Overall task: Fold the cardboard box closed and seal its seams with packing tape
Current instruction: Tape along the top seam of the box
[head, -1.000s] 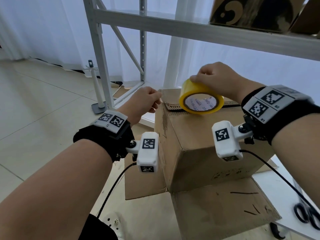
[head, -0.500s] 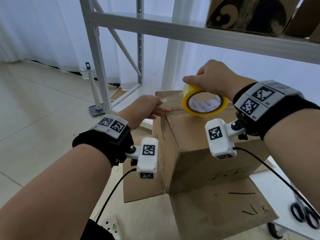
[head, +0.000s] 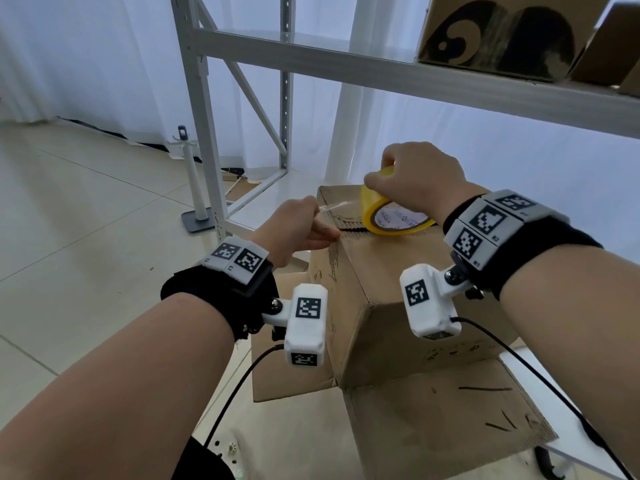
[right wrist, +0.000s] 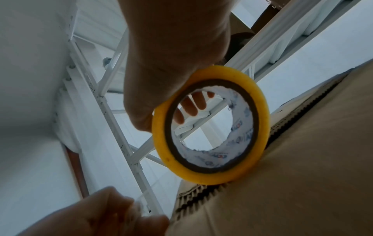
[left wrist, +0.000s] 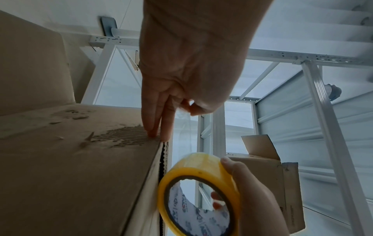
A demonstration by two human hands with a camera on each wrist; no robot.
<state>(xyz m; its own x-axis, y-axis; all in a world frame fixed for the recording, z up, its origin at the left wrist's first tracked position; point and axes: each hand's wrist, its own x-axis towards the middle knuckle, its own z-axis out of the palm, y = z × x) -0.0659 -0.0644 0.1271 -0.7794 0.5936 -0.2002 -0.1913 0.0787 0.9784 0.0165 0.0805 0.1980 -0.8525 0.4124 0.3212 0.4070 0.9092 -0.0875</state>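
A white metal shelving rack [head: 207, 109] carries a printed carton [head: 498, 32]; a white stand [head: 194, 188] stands beside it.

- From my remote station, I see pale glossy floor tiles [head: 79, 237] running to the far wall.
- White sheer curtains [head: 86, 53] hang across the back, daylight glowing through them.
- A grey metal shelving rack [head: 207, 133] stands ahead of me, a diagonal brace between its uprights.
- I count printed cardboard boxes [head: 498, 36] on the rack's upper shelf [head: 381, 67].
- A slim white post on a flat grey base [head: 190, 188] stands on the floor beside the rack.
- A white table edge [head: 540, 372] shows at lower right.
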